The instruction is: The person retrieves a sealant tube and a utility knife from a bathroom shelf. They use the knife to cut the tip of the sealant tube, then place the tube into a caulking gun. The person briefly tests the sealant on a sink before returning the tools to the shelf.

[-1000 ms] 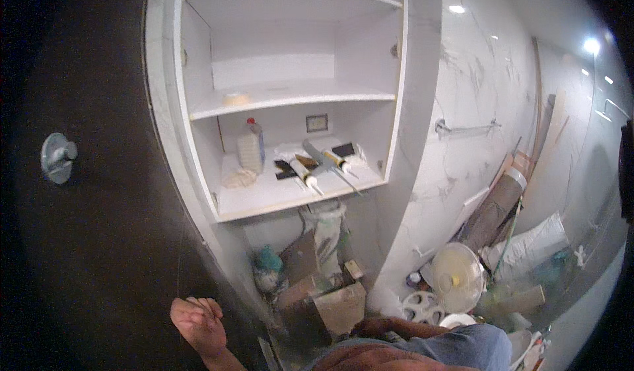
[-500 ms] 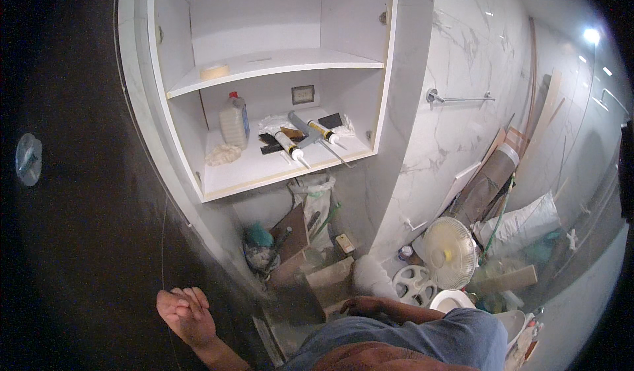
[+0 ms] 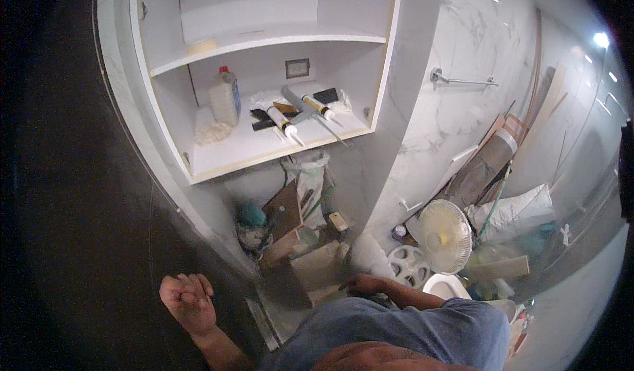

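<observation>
My left hand (image 3: pixel 188 300) is raised at the lower left, in front of a dark panel (image 3: pixel 99 239). Its fingers are curled in, and nothing shows in them. Low in the middle, my right hand (image 3: pixel 363 285) hangs by my shirt, above brown boards (image 3: pixel 320 270); its fingers are dark and partly hidden. Ahead is a white open cabinet (image 3: pixel 264 44). On its lower shelf stand a red-capped jug (image 3: pixel 225 99) and a crumpled cloth (image 3: pixel 213 134). Beside them lie a sealant tube (image 3: pixel 281 121), a second sealant tube (image 3: pixel 318 107) and a grey caulking gun (image 3: pixel 304 115).
Below the cabinet are a white sack (image 3: pixel 310 179) and a teal bundle (image 3: pixel 251 216). To the right stand a round fan (image 3: pixel 444 237), a white spoked wheel shape (image 3: pixel 408 265) and a rolled dark sheet (image 3: pixel 479 166). A metal towel bar (image 3: pixel 465 81) juts from the marbled wall.
The view has tilted, so the cabinet sits higher and a little left. The clear disc on the dark panel is no longer visible. My left hand stays curled, shifted slightly upward.
</observation>
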Tool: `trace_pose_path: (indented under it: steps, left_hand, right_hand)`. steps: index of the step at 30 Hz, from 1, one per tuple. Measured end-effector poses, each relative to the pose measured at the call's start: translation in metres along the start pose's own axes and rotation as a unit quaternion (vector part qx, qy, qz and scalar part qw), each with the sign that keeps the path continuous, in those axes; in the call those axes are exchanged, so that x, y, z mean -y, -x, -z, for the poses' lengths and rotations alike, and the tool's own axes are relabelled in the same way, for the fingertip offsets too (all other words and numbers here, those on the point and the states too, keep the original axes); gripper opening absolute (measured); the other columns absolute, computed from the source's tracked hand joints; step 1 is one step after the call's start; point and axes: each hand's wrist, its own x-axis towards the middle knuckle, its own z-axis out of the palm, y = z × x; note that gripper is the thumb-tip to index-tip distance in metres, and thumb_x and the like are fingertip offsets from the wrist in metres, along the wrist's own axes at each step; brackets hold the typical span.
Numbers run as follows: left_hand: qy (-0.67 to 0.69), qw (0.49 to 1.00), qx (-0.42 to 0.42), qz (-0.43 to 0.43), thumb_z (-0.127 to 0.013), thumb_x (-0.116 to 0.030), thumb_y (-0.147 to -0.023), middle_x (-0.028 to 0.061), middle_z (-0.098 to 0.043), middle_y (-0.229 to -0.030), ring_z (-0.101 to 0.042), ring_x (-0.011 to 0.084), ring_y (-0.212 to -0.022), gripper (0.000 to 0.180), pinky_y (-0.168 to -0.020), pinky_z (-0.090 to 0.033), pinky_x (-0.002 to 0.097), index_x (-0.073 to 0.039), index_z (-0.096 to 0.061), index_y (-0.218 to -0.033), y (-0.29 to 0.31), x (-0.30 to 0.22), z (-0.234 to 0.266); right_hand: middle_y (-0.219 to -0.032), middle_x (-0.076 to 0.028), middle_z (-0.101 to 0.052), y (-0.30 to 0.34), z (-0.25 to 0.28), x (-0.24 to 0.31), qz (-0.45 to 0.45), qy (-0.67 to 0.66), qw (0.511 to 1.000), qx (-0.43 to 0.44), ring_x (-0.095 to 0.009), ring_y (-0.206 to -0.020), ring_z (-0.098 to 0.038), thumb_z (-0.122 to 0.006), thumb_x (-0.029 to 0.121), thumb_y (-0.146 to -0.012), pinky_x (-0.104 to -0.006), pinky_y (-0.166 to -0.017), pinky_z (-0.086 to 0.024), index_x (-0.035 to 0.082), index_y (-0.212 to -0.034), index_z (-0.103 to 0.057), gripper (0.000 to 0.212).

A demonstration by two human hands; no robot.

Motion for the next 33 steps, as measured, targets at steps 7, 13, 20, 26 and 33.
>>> trace_pose_path:
  steps: [7,13,20,26,33]
  left_hand:
    - [-0.06,0.997,0.038,0.016,-0.069,-0.042,-0.093,-0.0005,-0.051,-0.056,-0.048,0.0097,-0.044,0.037,-0.052,-0.047,0.0332,-0.007,-0.057,-0.089,0.006,0.008,0.0]
    - [0.027,0.99,0.121,0.074,-0.068,-0.048,-0.092,0.0083,-0.066,-0.064,-0.058,0.0155,-0.047,0.046,-0.058,-0.054,0.0379,-0.002,-0.067,-0.085,0.014,0.01,-0.012]
    - [0.13,0.962,0.233,0.066,-0.068,-0.04,-0.095,0.0214,-0.073,-0.085,-0.074,0.0365,-0.075,0.042,-0.065,-0.06,0.0504,0.002,-0.07,-0.09,-0.003,-0.008,-0.133]
    - [0.205,0.892,0.376,0.144,-0.068,-0.039,-0.095,0.0213,-0.073,-0.085,-0.074,0.0362,-0.075,0.041,-0.065,-0.06,0.0495,0.002,-0.07,-0.09,-0.032,0.019,-0.17]
    - [0.283,0.762,0.537,0.226,-0.069,-0.039,-0.094,0.0213,-0.073,-0.086,-0.074,0.0358,-0.075,0.041,-0.064,-0.059,0.0484,0.002,-0.07,-0.09,-0.026,0.083,-0.208]
  right_hand:
    - [-0.105,-0.01,-0.073,0.01,0.003,0.002,-0.003,-0.017,1.0,-0.012,-0.022,-0.092,-0.066,-0.058,0.031,-0.097,-0.0396,-0.089,-0.052,0.013,-0.133,-0.065,0.04]
    - [-0.108,-0.011,-0.072,-0.023,0.024,-0.029,-0.072,-0.044,0.996,-0.007,-0.022,-0.092,-0.066,-0.056,0.026,-0.098,-0.0381,-0.086,-0.053,0.016,-0.133,-0.064,0.037]
    - [-0.133,-0.017,-0.06,-0.073,0.057,-0.063,0.068,0.106,0.954,-0.271,-0.034,-0.117,-0.06,-0.068,0.021,-0.087,-0.0453,-0.099,-0.049,0.018,-0.135,-0.063,0.048]
    - [-0.165,-0.016,-0.017,-0.118,0.036,-0.083,-0.126,0.251,0.925,-0.256,-0.049,-0.148,-0.021,-0.081,0.043,-0.075,-0.0688,-0.109,-0.034,0.031,-0.15,-0.045,0.083]
    - [-0.167,-0.014,-0.013,-0.085,0.042,-0.036,-0.19,0.153,0.925,-0.292,-0.053,-0.149,-0.015,-0.083,0.05,-0.071,-0.0713,-0.108,-0.033,0.036,-0.154,-0.036,0.097]
